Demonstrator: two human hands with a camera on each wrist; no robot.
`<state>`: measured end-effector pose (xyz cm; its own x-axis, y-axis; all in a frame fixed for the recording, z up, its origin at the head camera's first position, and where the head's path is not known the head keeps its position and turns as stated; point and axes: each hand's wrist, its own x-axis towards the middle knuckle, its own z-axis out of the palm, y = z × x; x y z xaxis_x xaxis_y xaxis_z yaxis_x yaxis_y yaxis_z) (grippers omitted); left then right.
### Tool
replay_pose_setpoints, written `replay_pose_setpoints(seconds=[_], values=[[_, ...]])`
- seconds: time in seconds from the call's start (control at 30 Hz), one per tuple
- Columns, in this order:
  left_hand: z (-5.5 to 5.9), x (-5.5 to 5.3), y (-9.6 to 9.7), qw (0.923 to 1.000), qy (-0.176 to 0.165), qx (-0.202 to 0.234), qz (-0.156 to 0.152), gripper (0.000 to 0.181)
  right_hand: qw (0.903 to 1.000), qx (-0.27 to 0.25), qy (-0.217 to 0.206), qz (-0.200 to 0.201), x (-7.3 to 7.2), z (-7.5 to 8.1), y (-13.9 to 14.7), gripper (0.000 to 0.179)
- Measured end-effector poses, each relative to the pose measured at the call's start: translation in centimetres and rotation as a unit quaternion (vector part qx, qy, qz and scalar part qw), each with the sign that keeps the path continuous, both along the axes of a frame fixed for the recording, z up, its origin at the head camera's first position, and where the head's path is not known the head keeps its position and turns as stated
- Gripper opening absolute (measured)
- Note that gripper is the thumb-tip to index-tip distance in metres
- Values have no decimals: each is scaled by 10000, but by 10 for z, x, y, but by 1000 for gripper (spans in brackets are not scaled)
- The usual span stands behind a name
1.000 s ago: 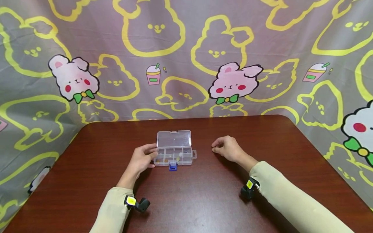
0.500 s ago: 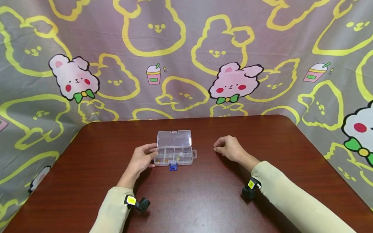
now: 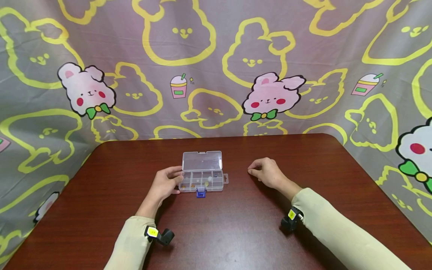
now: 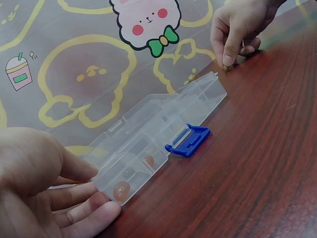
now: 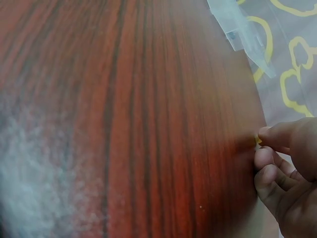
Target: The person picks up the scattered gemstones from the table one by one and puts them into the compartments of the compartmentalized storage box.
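A clear plastic compartment box [image 3: 217,189] lies on the table with its lid [image 3: 201,161] raised at the back and its blue latch [image 3: 201,194] hanging at the front. Several small round beads sit in its compartments, among them an orange bead [image 4: 122,191] near the left end. My left hand [image 3: 164,184] holds the box's left end between thumb and fingers. To the right of the box, apart from it, my right hand [image 3: 266,172] is low at the tabletop. Its thumb and index finger pinch a tiny yellowish bead [image 4: 226,68], mostly covered by the fingertips.
The dark red-brown wooden table [image 3: 216,232] has rounded far corners. A patterned curtain [image 3: 209,75] with rabbit drawings hangs behind it and along both sides. A clear hanging tab [image 3: 225,178] juts from the box's right end.
My right hand has shifted very slightly to the right, with the fingers still pinched. The left hand and the box stay in place.
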<state>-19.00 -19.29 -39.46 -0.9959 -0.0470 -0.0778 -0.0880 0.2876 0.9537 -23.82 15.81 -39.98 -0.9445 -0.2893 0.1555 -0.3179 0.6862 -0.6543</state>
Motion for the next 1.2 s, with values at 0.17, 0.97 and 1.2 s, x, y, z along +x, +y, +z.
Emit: replay_pose_setpoints(seconds=[0.17, 0.97, 1.2], values=[[1, 0, 0, 10000, -8, -37, -11, 39, 9999, -99, -46, -79, 1, 0, 1, 4], [-1, 0, -1, 10000, 19, 46, 14, 39, 9907, -1174, -669, 185, 19, 7, -41, 7], [-1, -1, -1, 10000, 11, 21, 35, 39, 9882, -1370, -602, 315, 23, 12, -57, 7]])
